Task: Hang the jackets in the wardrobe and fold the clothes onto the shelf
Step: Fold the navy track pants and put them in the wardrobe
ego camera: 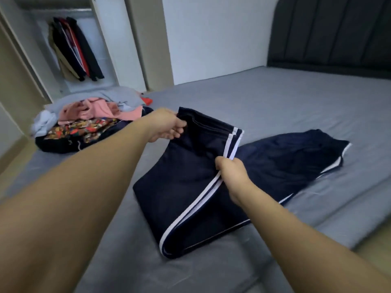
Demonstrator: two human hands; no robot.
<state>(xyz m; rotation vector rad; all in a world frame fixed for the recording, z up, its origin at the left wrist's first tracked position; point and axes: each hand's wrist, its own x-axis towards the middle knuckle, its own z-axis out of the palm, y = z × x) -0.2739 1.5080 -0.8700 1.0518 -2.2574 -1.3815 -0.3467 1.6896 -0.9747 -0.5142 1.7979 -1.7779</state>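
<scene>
Item 1, my left hand point(169, 127): fingers curled round the far top edge of the navy trousers point(190, 187), pinching the doubled cloth and lifting it clear of the bed point(275, 102).

Item 2, my right hand point(231, 172): fist closed on the near side of the same raised edge, gripping right at the white side stripes point(229, 144). Both hands hold the one garment; the fold stands up between them.

Item 3, trousers: navy, two white stripes down the side seam. The part under my hands lies folded over itself on the grey sheet in the middle of the bed. The rest trails off to the right, flat on the sheet, with a white edge showing at its far end.

Item 4, clothes pile point(91, 121): on the left part of the bed, well apart from the trousers. Pink piece on top, pale blue-grey pieces behind and to the left, a bright patterned piece in front, dark cloth beneath, a scrap of red-orange at the back.

Item 5, wardrobe point(101, 49): open, beyond the pile at upper left. Several jackets point(74, 51) hang together on the rail, dark ones with a tan one and a red one among them.

Item 6, headboard point(330, 34): dark, padded, at upper right, against the white wall point(211, 34).
</scene>
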